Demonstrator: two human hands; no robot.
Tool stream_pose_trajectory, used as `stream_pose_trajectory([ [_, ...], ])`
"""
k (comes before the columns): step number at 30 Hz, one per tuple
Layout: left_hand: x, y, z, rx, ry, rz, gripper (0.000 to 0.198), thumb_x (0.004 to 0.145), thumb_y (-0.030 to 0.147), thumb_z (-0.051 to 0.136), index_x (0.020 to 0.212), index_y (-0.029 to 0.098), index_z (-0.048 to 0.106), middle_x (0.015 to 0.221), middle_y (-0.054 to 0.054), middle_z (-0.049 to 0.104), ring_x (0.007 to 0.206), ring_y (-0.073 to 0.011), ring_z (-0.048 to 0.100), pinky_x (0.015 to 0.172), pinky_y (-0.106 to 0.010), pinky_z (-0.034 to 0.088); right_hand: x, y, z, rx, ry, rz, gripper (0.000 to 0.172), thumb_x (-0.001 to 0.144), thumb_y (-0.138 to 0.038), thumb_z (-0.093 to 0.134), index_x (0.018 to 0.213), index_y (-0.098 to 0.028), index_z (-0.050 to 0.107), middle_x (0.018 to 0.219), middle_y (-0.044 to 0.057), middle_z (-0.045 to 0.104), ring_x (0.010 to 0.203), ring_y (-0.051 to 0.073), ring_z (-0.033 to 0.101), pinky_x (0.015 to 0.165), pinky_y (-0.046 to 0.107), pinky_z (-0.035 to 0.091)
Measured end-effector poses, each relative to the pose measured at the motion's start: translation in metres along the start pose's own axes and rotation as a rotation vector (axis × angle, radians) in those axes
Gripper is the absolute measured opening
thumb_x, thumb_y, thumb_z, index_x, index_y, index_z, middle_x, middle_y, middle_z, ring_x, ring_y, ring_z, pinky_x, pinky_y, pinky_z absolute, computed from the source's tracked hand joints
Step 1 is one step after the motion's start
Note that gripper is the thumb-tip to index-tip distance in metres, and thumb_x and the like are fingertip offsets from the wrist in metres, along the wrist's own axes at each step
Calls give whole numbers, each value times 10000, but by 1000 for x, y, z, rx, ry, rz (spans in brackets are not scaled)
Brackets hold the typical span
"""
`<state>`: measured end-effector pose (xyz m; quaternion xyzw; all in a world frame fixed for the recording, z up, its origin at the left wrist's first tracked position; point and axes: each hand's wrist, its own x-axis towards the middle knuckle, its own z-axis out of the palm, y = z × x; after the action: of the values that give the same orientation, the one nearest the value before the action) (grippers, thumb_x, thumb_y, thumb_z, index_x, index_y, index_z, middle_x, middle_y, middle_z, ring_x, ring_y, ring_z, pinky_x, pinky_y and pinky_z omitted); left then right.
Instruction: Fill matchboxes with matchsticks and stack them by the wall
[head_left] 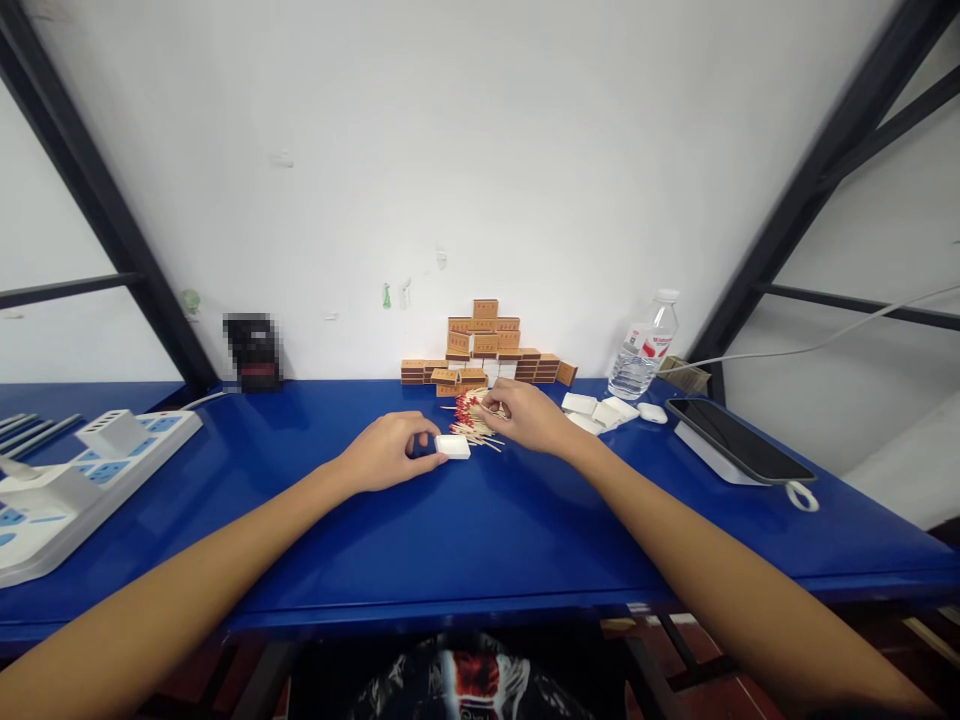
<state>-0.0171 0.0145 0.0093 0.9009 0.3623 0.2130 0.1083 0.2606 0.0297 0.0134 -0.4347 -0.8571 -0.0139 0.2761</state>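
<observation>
My left hand (388, 450) rests on the blue table (480, 520) with thumb and fingers pinched on a small white matchbox tray (453, 446). My right hand (526, 415) lies on a loose pile of red-tipped matches (471, 418), its fingers curled into the sticks. Behind the pile stands a stack of brown matchboxes (485, 350) against the white wall. Several more white trays (596, 410) lie to the right of my right hand.
A clear water bottle (643, 348) stands at the back right. A phone on a white stand (735, 452) sits farther right. White power strips (82, 475) lie at the left edge. A dark device (255, 352) stands by the wall.
</observation>
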Motion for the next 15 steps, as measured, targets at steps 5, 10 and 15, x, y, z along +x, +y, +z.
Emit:
stream_pose_trajectory([
  [5,0,1,1,-41,1,-19,286,891,442,727,1070,224,775,888,-11,698,669,-135,574,628,-268,420,-1,-15,-4,193,-22,-49,269,999,-340,644,787,-176,662,747,12,609,675,143,518,646,274,352],
  [10,1,-3,3,-87,1,-33,347,882,477,735,1086,199,774,895,-23,710,660,-134,571,615,-266,426,-4,-32,-1,237,-109,-138,241,991,-336,665,814,-175,685,798,27,617,744,157,537,688,281,379],
  [15,1,-4,5,-126,-23,-6,368,882,495,739,1091,195,774,886,-27,709,679,-139,579,634,-262,443,-5,-35,6,163,-179,-167,233,1001,-344,674,857,-163,704,855,46,641,763,157,540,694,286,374],
])
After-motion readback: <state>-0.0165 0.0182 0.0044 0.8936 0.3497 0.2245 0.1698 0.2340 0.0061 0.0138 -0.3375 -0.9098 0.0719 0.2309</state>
